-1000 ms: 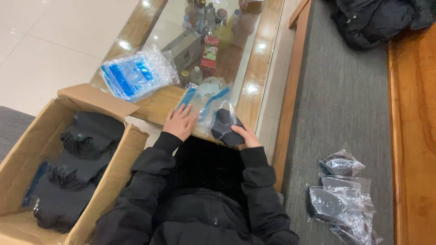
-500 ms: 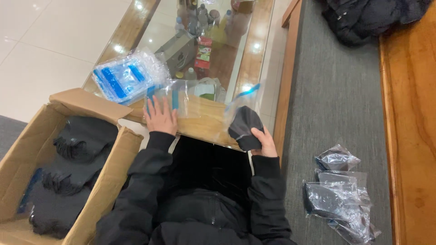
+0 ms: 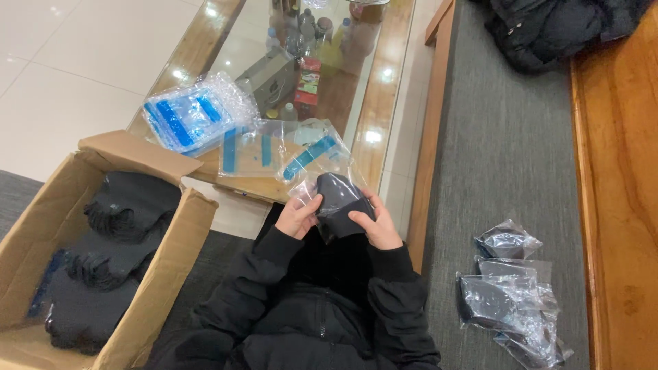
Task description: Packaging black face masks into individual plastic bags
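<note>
A person's left hand [image 3: 299, 216] and right hand [image 3: 375, 225] both grasp a dark, rounded fabric piece [image 3: 339, 199] held partly inside a clear plastic zip bag with a blue strip [image 3: 312, 157], just over the near edge of a glass-topped wooden coffee table [image 3: 199, 51]. On that table, just left of the held bag, lies a flat clear bag with blue bands [image 3: 248, 151], and farther left a thick stack of clear bags with blue stripes [image 3: 195, 116]. Below the table's left corner stands an open brown cardboard box [image 3: 41, 226] filled with dark folded fabric pieces [image 3: 113, 253]. To the table's right, on a grey cushioned bench [image 3: 493, 151], sits a pile of filled clear bags [image 3: 510, 294] holding dark items; a black jacket [image 3: 548, 27] lies at the bench's far end.
</note>
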